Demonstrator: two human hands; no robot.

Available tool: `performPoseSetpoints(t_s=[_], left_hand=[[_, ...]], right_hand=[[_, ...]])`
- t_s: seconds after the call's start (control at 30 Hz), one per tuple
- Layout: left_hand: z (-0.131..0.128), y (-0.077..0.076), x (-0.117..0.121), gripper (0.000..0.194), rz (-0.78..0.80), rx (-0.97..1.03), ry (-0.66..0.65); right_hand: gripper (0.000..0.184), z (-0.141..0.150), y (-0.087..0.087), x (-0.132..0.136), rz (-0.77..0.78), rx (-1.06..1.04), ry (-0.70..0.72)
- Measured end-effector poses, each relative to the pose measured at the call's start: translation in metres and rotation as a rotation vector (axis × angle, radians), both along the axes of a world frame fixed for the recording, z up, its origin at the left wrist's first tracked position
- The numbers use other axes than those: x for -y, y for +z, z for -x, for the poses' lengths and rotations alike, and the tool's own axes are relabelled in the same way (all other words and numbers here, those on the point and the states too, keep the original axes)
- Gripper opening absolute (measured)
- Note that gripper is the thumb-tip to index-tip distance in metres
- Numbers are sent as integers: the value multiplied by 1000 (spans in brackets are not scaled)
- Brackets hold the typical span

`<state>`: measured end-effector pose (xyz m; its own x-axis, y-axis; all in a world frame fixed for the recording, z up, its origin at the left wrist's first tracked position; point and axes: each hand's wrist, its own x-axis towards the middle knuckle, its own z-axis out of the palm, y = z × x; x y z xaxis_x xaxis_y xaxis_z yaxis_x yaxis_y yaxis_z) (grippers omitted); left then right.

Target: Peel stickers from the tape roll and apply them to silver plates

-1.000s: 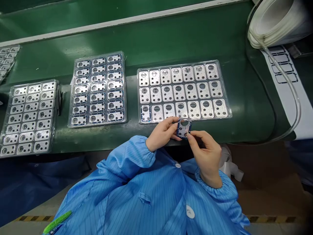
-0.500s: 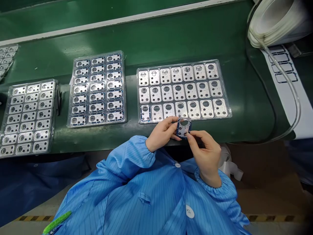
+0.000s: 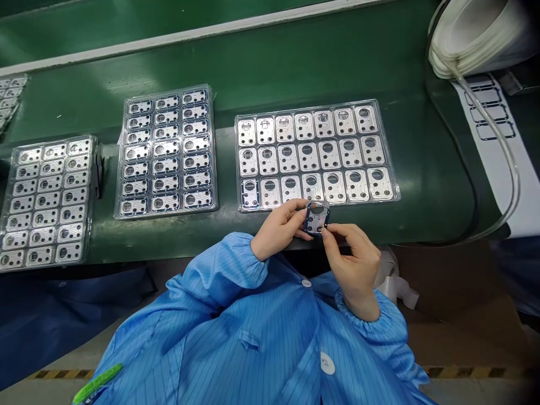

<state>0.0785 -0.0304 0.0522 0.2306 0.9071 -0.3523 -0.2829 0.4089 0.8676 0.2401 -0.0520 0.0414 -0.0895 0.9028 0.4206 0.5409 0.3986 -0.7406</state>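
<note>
A small rectangular metal plate with a dark blue border [image 3: 316, 219] is held between my two hands, just in front of the large tray. My left hand [image 3: 279, 229] grips its left edge, and my right hand [image 3: 352, 261] pinches its lower right corner. Behind them, a clear plastic tray [image 3: 314, 107] holds three rows of silver plates with round holes. Only the plate at the bottom left of that tray, a blue-bordered one [image 3: 250, 193], shows the same border. My fingertips are close to the tray's front rim.
Two more clear trays of plates [image 3: 214, 152] [image 3: 93, 185] lie on the green belt [image 3: 295, 73] to the left. At the upper right are a white coil [image 3: 476, 39], clear tubing [image 3: 508, 163] and a white strip printed with dark outlines [image 3: 489, 121].
The whole view has drifted slightly upward and left. My hands keep the same grip on the blue-bordered plate, with little movement.
</note>
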Motion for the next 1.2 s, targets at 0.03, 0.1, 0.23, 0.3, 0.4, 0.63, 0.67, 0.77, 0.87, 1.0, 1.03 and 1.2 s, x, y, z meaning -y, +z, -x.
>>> performPoseSetpoints(t_s=[0.03,0.1,0.23,0.3,0.4,0.63,0.67,0.77,0.87,1.0,1.03,1.2], left_hand=[[0,0,0,29,0,-3,-1],[1,0,0,30,-2,-7,-4],[1,-1,0,34,-15,-5,2],[0,-2,0,35,-20,-2,4],[-1,-2,0,34,-23,4,4],[0,-1,0,31,-30,2,-3],[0,-1,0,31,-32,3,-3],[0,-1,0,33,-34,5,-7],[0,-2,-1,33,-39,7,-8],[0,-1,-1,31,-40,2,-3],[0,-1,-1,31,-37,0,-2],[0,1,-1,31,-19,-1,3]], right_hand=[[5,0,0,0,-4,3,-1],[5,1,1,-1,-13,9,-4],[5,2,3,-1,-32,28,-4],[4,2,4,-1,-41,41,-2],[2,2,4,-1,-42,65,2],[2,1,1,0,-28,81,2],[2,1,1,0,-29,82,2],[3,1,1,0,-35,79,1],[4,2,1,0,-45,80,2],[4,3,2,-1,-54,84,9],[4,3,2,-1,-52,83,10],[3,2,5,0,-21,75,-2]])
